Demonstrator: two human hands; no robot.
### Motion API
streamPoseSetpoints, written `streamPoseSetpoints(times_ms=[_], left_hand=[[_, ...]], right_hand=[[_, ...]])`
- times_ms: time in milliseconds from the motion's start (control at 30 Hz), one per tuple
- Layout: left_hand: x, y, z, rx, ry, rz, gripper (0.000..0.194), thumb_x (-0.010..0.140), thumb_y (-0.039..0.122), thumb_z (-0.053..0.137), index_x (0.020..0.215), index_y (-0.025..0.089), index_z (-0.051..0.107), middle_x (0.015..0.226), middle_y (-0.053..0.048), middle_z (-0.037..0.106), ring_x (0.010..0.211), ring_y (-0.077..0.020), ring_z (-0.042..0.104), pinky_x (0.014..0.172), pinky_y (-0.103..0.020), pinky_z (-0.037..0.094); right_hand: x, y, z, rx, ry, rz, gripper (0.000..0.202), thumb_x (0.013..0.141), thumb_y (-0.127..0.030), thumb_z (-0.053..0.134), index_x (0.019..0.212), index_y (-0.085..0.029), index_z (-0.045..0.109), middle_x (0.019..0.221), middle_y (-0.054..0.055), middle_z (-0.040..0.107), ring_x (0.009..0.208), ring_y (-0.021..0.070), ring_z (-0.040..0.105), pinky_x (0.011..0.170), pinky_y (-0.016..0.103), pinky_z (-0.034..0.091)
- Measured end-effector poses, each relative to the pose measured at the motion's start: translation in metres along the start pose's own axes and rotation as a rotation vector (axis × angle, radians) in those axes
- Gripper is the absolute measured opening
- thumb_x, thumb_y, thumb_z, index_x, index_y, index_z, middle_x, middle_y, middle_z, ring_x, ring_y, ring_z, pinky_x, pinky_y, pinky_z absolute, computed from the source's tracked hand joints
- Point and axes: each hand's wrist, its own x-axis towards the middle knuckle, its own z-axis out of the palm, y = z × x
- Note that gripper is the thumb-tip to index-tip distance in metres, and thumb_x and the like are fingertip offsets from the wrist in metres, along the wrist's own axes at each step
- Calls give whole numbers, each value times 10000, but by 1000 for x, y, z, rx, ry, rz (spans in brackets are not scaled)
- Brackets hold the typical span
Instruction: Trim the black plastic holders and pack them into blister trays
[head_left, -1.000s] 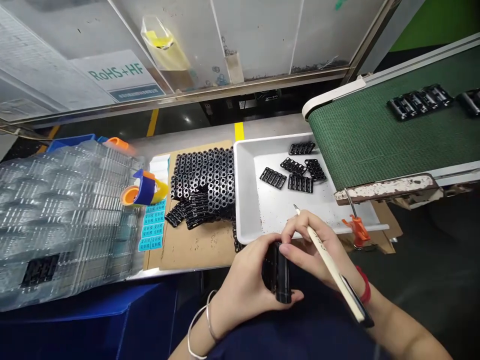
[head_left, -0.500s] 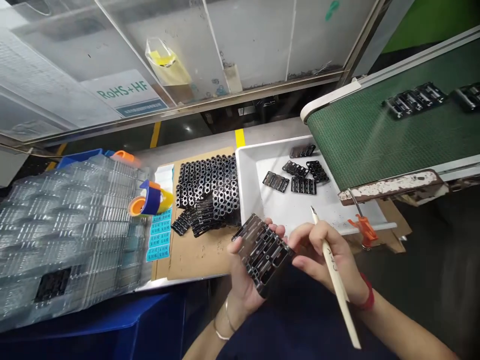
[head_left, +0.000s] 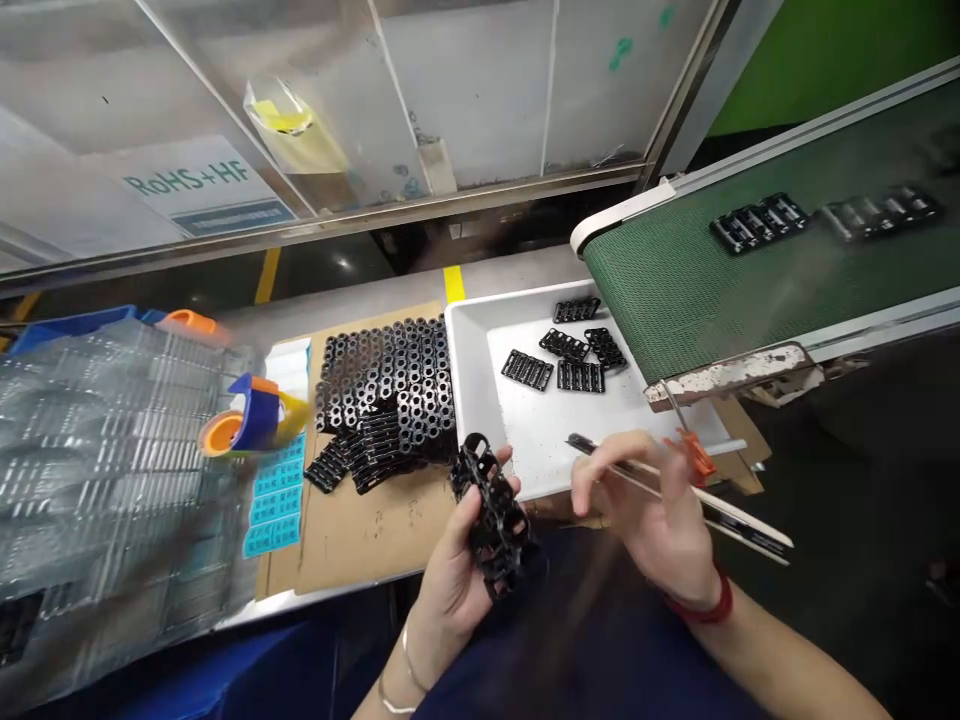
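Observation:
My left hand [head_left: 454, 565] is wrapped round a black plastic part [head_left: 495, 520], which is tilted on its side. To the right, my right hand [head_left: 652, 505] holds a thin pale stick-like tool [head_left: 720, 510] with a dark tip; the tool and fingers are partly blurred. Beyond my hands is a white tray [head_left: 469, 400] with several black parts [head_left: 581, 377] lying loose in it. Left of the tray, black parts [head_left: 390, 370] are stacked in rows on brown cardboard [head_left: 375, 540].
A green conveyor belt [head_left: 645, 290] at the right carries more black parts [head_left: 761, 222]. An orange clip [head_left: 697, 455] sits near its end. At the left are clear plastic trays [head_left: 112, 450], a tape dispenser [head_left: 255, 420] and blue labels [head_left: 274, 510]. A clear panel [head_left: 480, 90] stands behind.
The black part in my left hand has been turned onto its edge. My right hand has moved away from it, and its tool has swung closer to level. Parts on the belt have moved left.

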Motion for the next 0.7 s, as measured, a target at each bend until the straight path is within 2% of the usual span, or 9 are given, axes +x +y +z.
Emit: streamPoseSetpoints(times_ms=[67, 133, 267, 367, 433, 500, 567, 700], left_hand=[[-2, 1, -3, -29, 26, -3, 471, 801, 319, 818, 1230, 230, 646, 906, 14, 756, 728, -83, 713, 710, -173, 565], [-5, 3, -4, -49, 37, 4, 467, 793, 288, 821, 1220, 225, 642, 895, 6, 764, 725, -97, 720, 683, -176, 565], [-10, 5, 0, -78, 70, 21, 464, 755, 236, 852, 1175, 224, 655, 857, 11, 768, 710, -95, 733, 658, -147, 562], [-11, 6, 3, -90, 109, 15, 476, 703, 234, 895, 1126, 214, 678, 825, 11, 774, 682, -102, 736, 655, -154, 575], [-10, 6, 3, -91, 125, 21, 464, 689, 234, 902, 1103, 212, 692, 820, 9, 777, 675, -107, 738, 655, -162, 581], [-9, 6, 3, -90, 143, 25, 452, 670, 233, 916, 1072, 212, 710, 813, 10, 781, 670, -109, 740, 650, -160, 585], [-9, 6, 3, -91, 161, 23, 466, 629, 231, 945, 1040, 211, 728, 800, 14, 786, 656, -105, 739, 638, -148, 585], [-11, 6, 4, -106, 156, 19, 461, 605, 232, 960, 1013, 214, 745, 789, 15, 791, 642, -101, 735, 629, -145, 587]], right_hand=[[1, 1, -3, -47, 62, 18, 472, 1054, -563, 370, 1007, -245, 715, 683, -3, 572, 645, 166, 526, 642, 296, 467], [2, 2, -6, -63, 142, 30, 345, 1042, -504, 476, 1039, -257, 717, 677, -21, 540, 641, 144, 491, 619, 256, 450], [5, 3, -11, -42, 244, 53, 144, 979, -425, 652, 939, -289, 679, 658, -63, 612, 611, 92, 562, 602, 182, 491], [7, 1, -16, -34, 214, 109, 96, 954, -376, 700, 973, -294, 745, 787, -42, 767, 723, 99, 715, 696, 182, 581], [8, -1, -19, 56, 139, 149, 190, 957, -404, 675, 1068, -286, 774, 965, 6, 820, 882, 145, 772, 816, 223, 616], [8, -3, -22, 169, 47, 191, 326, 978, -462, 599, 1178, -263, 762, 1114, 50, 803, 1029, 191, 763, 924, 271, 610], [7, -4, -23, 222, 0, 217, 396, 1008, -493, 520, 1253, -267, 732, 1176, 56, 784, 1107, 203, 739, 973, 294, 596], [3, -3, -23, 149, 33, 223, 359, 1033, -488, 512, 1280, -319, 710, 1186, 30, 781, 1100, 171, 740, 965, 256, 594]])
